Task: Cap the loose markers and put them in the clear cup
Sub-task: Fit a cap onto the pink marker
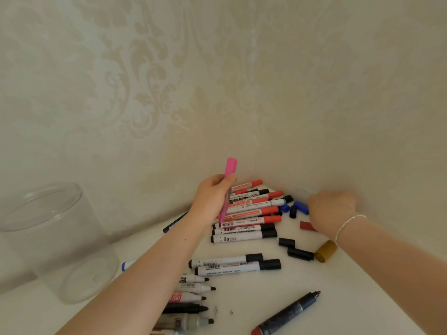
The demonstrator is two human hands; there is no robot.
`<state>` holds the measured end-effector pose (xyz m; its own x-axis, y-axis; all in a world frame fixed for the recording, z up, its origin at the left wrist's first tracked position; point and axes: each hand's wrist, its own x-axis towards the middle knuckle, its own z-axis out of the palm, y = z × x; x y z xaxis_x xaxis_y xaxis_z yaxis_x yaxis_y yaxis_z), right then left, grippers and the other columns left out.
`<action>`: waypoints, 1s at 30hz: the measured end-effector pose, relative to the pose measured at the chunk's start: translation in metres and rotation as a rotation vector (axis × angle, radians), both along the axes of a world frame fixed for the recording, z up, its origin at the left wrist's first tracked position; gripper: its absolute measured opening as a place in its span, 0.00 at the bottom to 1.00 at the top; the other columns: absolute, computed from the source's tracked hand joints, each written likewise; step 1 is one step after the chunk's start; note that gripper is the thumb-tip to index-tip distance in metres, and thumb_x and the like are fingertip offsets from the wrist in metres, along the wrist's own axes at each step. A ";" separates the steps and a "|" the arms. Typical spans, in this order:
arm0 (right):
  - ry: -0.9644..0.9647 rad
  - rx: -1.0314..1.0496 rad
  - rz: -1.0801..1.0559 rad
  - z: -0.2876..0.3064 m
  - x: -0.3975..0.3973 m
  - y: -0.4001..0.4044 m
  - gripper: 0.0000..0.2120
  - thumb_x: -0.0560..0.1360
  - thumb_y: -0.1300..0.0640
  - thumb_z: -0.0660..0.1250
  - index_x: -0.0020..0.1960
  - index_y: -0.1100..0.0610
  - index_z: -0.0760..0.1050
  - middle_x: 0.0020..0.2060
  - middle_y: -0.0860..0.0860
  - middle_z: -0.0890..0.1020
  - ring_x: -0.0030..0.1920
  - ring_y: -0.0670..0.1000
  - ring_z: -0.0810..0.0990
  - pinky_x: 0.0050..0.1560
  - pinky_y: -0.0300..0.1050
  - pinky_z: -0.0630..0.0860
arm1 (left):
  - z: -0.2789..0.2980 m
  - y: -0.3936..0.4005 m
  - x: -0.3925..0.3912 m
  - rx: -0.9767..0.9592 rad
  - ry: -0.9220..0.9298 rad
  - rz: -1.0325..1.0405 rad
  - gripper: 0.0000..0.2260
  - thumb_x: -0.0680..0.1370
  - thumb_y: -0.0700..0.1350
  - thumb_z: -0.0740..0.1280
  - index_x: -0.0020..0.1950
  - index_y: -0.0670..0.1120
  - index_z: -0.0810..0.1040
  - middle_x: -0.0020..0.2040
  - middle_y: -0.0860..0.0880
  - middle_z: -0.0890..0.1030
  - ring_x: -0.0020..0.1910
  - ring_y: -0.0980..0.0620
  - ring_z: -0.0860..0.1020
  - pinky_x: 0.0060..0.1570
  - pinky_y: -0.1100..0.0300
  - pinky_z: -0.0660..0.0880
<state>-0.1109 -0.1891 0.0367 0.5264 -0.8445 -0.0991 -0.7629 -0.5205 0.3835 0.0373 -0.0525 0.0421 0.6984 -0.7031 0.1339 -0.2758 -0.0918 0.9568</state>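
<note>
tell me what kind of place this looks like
Probably a room in a home, at a table pushed into a corner: cream damask-patterned wallpaper on both walls, a smooth white tabletop strewn with whiteboard markers, and an empty clear plastic cup.

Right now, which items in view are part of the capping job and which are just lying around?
Job:
pink capped marker gripped upright in left hand
right hand reaching among loose blue and black caps
uncapped white-barrelled markers
empty clear plastic cup

Lying about:
mustard-yellow cylindrical cap; no matching marker visible
silver bracelet
white tabletop
</note>
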 end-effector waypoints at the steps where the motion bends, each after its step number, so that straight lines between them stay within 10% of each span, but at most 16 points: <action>1: 0.035 -0.003 -0.007 -0.003 -0.002 0.000 0.11 0.78 0.59 0.58 0.58 0.54 0.73 0.44 0.49 0.76 0.52 0.51 0.79 0.56 0.45 0.76 | 0.001 0.000 0.000 -0.044 0.112 -0.008 0.11 0.81 0.49 0.61 0.52 0.45 0.79 0.31 0.51 0.75 0.25 0.61 0.76 0.48 0.63 0.72; 11: 0.017 0.002 0.112 -0.006 -0.009 -0.002 0.11 0.79 0.59 0.59 0.61 0.54 0.70 0.36 0.48 0.69 0.44 0.48 0.74 0.47 0.39 0.72 | 0.003 0.010 0.007 -0.284 0.592 0.080 0.06 0.79 0.45 0.65 0.49 0.43 0.77 0.41 0.47 0.81 0.41 0.52 0.79 0.38 0.61 0.73; 20: -1.220 0.676 0.319 0.026 0.023 0.022 0.12 0.73 0.60 0.70 0.55 0.50 0.78 0.44 0.46 0.81 0.43 0.45 0.80 0.36 0.32 0.73 | 0.005 0.016 0.011 -0.450 0.726 0.222 0.09 0.81 0.43 0.62 0.43 0.42 0.75 0.37 0.47 0.79 0.36 0.54 0.78 0.38 0.63 0.78; 30: -1.422 0.883 0.287 0.029 0.030 0.042 0.07 0.69 0.62 0.74 0.46 0.55 0.79 0.43 0.51 0.84 0.44 0.48 0.83 0.44 0.39 0.80 | 0.007 0.016 0.008 -0.465 0.702 0.244 0.10 0.81 0.44 0.61 0.42 0.43 0.75 0.35 0.48 0.78 0.37 0.55 0.77 0.39 0.62 0.74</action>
<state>-0.0807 -0.1468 0.0654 0.7220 -0.6629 0.1981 -0.0728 -0.3575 -0.9311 0.0453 -0.0366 0.0495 0.8506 -0.5047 -0.1473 0.3674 0.3700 0.8533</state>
